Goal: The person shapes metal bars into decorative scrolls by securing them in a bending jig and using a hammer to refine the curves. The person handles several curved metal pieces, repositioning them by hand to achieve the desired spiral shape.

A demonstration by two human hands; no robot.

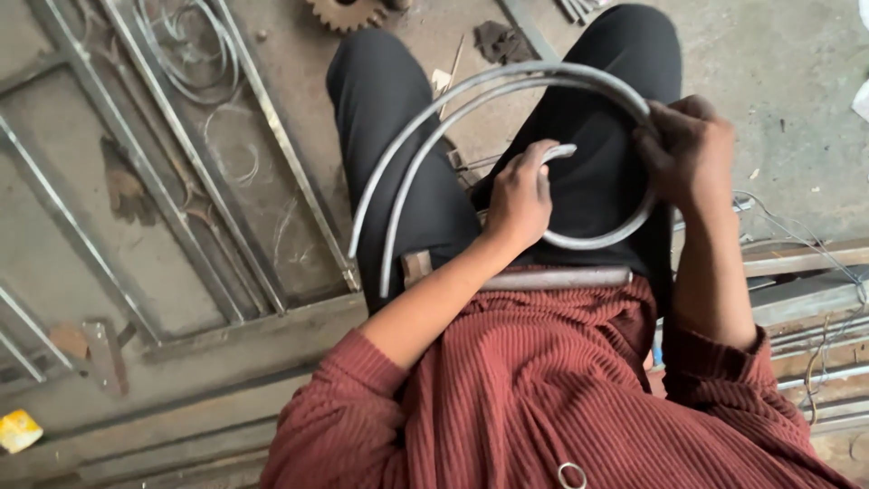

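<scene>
Head cam, looking straight down at a seated person, black trousers, rust-red ribbed sweater.

Floor [797,81]: bare concrete, dusty, scraps here and there.

Iron gate frame [163,208]: lies flat on the floor to the person's left, straight bars plus thin wire scrollwork inside. Fills most of the left half of the view.

Stack of flat metal bars [806,299]: on the person's right, running out to the frame edge, loose wire lying over it.

Bent metal strip [471,100]: long flat strip curved into a scroll, held across the lap above both thighs. Two near-parallel outer arcs rise from the left thigh, go over the top and come down on the right side, then the strip curls under into an inner loop whose free end sits at the centre. Lower tips of the outer arcs hang just over the left thigh, near a short steel bar [557,278] lying crosswise at the waist.

Right hand [692,149]: grip clenched around the outer arcs at the right side of the scroll, fingers wrapped over the strip.

Left hand [520,199]: grip clenched on the inner end of the scroll, tip of the strip poking out past the knuckles.

Toothed gear [348,11]: on the floor at the top edge, partly cut off.

Dark rag scrap [502,41]: on the floor between the knees, just beyond the scroll.

Yellow scrap [18,428]: bottom left corner, on the floor, well apart from everything else.
</scene>
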